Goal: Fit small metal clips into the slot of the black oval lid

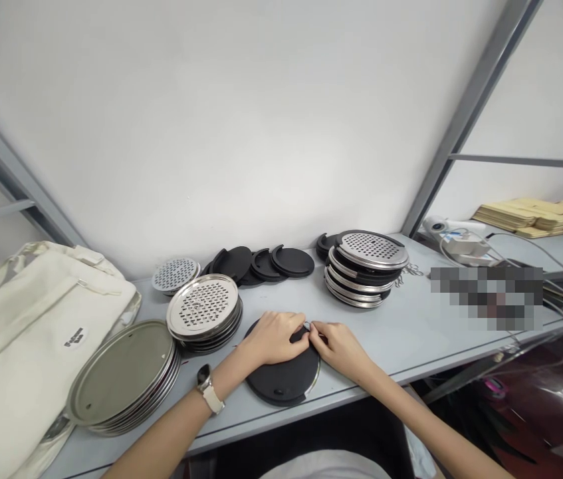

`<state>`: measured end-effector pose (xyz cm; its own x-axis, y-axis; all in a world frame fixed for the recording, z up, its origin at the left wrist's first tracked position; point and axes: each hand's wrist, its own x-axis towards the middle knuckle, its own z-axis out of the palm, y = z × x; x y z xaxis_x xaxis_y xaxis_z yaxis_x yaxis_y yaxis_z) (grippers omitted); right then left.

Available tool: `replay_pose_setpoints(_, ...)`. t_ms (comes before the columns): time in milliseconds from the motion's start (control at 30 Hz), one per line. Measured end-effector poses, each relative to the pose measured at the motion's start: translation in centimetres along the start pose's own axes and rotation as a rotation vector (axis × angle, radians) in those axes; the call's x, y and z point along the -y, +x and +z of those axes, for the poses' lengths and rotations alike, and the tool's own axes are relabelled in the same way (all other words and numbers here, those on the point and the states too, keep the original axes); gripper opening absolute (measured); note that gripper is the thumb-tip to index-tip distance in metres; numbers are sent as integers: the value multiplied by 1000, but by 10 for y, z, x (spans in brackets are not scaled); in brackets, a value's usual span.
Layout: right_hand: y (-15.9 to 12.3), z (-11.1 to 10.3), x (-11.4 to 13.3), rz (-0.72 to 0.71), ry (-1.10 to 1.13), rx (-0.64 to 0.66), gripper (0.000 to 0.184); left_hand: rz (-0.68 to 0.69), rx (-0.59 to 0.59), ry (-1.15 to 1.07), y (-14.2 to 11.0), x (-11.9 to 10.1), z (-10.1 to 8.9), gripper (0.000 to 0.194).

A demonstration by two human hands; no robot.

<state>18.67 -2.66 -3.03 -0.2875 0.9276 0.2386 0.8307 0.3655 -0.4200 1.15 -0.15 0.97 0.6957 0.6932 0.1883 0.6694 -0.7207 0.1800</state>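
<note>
A black round disc [281, 379] with a metal rim showing at its right lies flat near the table's front edge. My left hand [276, 338] rests over its upper part, thumb and fingers closed at the edge. From the right, my right hand [339, 349] meets it in a pinch at that same edge. Between the fingertips a small thin metal ring [307, 325] shows in part; how it joins the disc is hidden. Just left of the hands stands a stack of round metal grater plates [202, 306].
At left are a stack of olive round plates [124, 376] and a cream bag [42, 326]. Behind lie black discs [292, 261] and smaller grater plates [175, 274]. To the right rise stacked grater assemblies [371, 249], with metal hooks [411, 269], cables and yellow envelopes [535, 216] beyond.
</note>
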Motion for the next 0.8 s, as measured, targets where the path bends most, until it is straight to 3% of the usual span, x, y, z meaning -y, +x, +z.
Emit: replay_pose_setpoints(800, -1, 1, -1, -26, -16, 32, 37, 9, -19, 2, -1, 2, 4, 9)
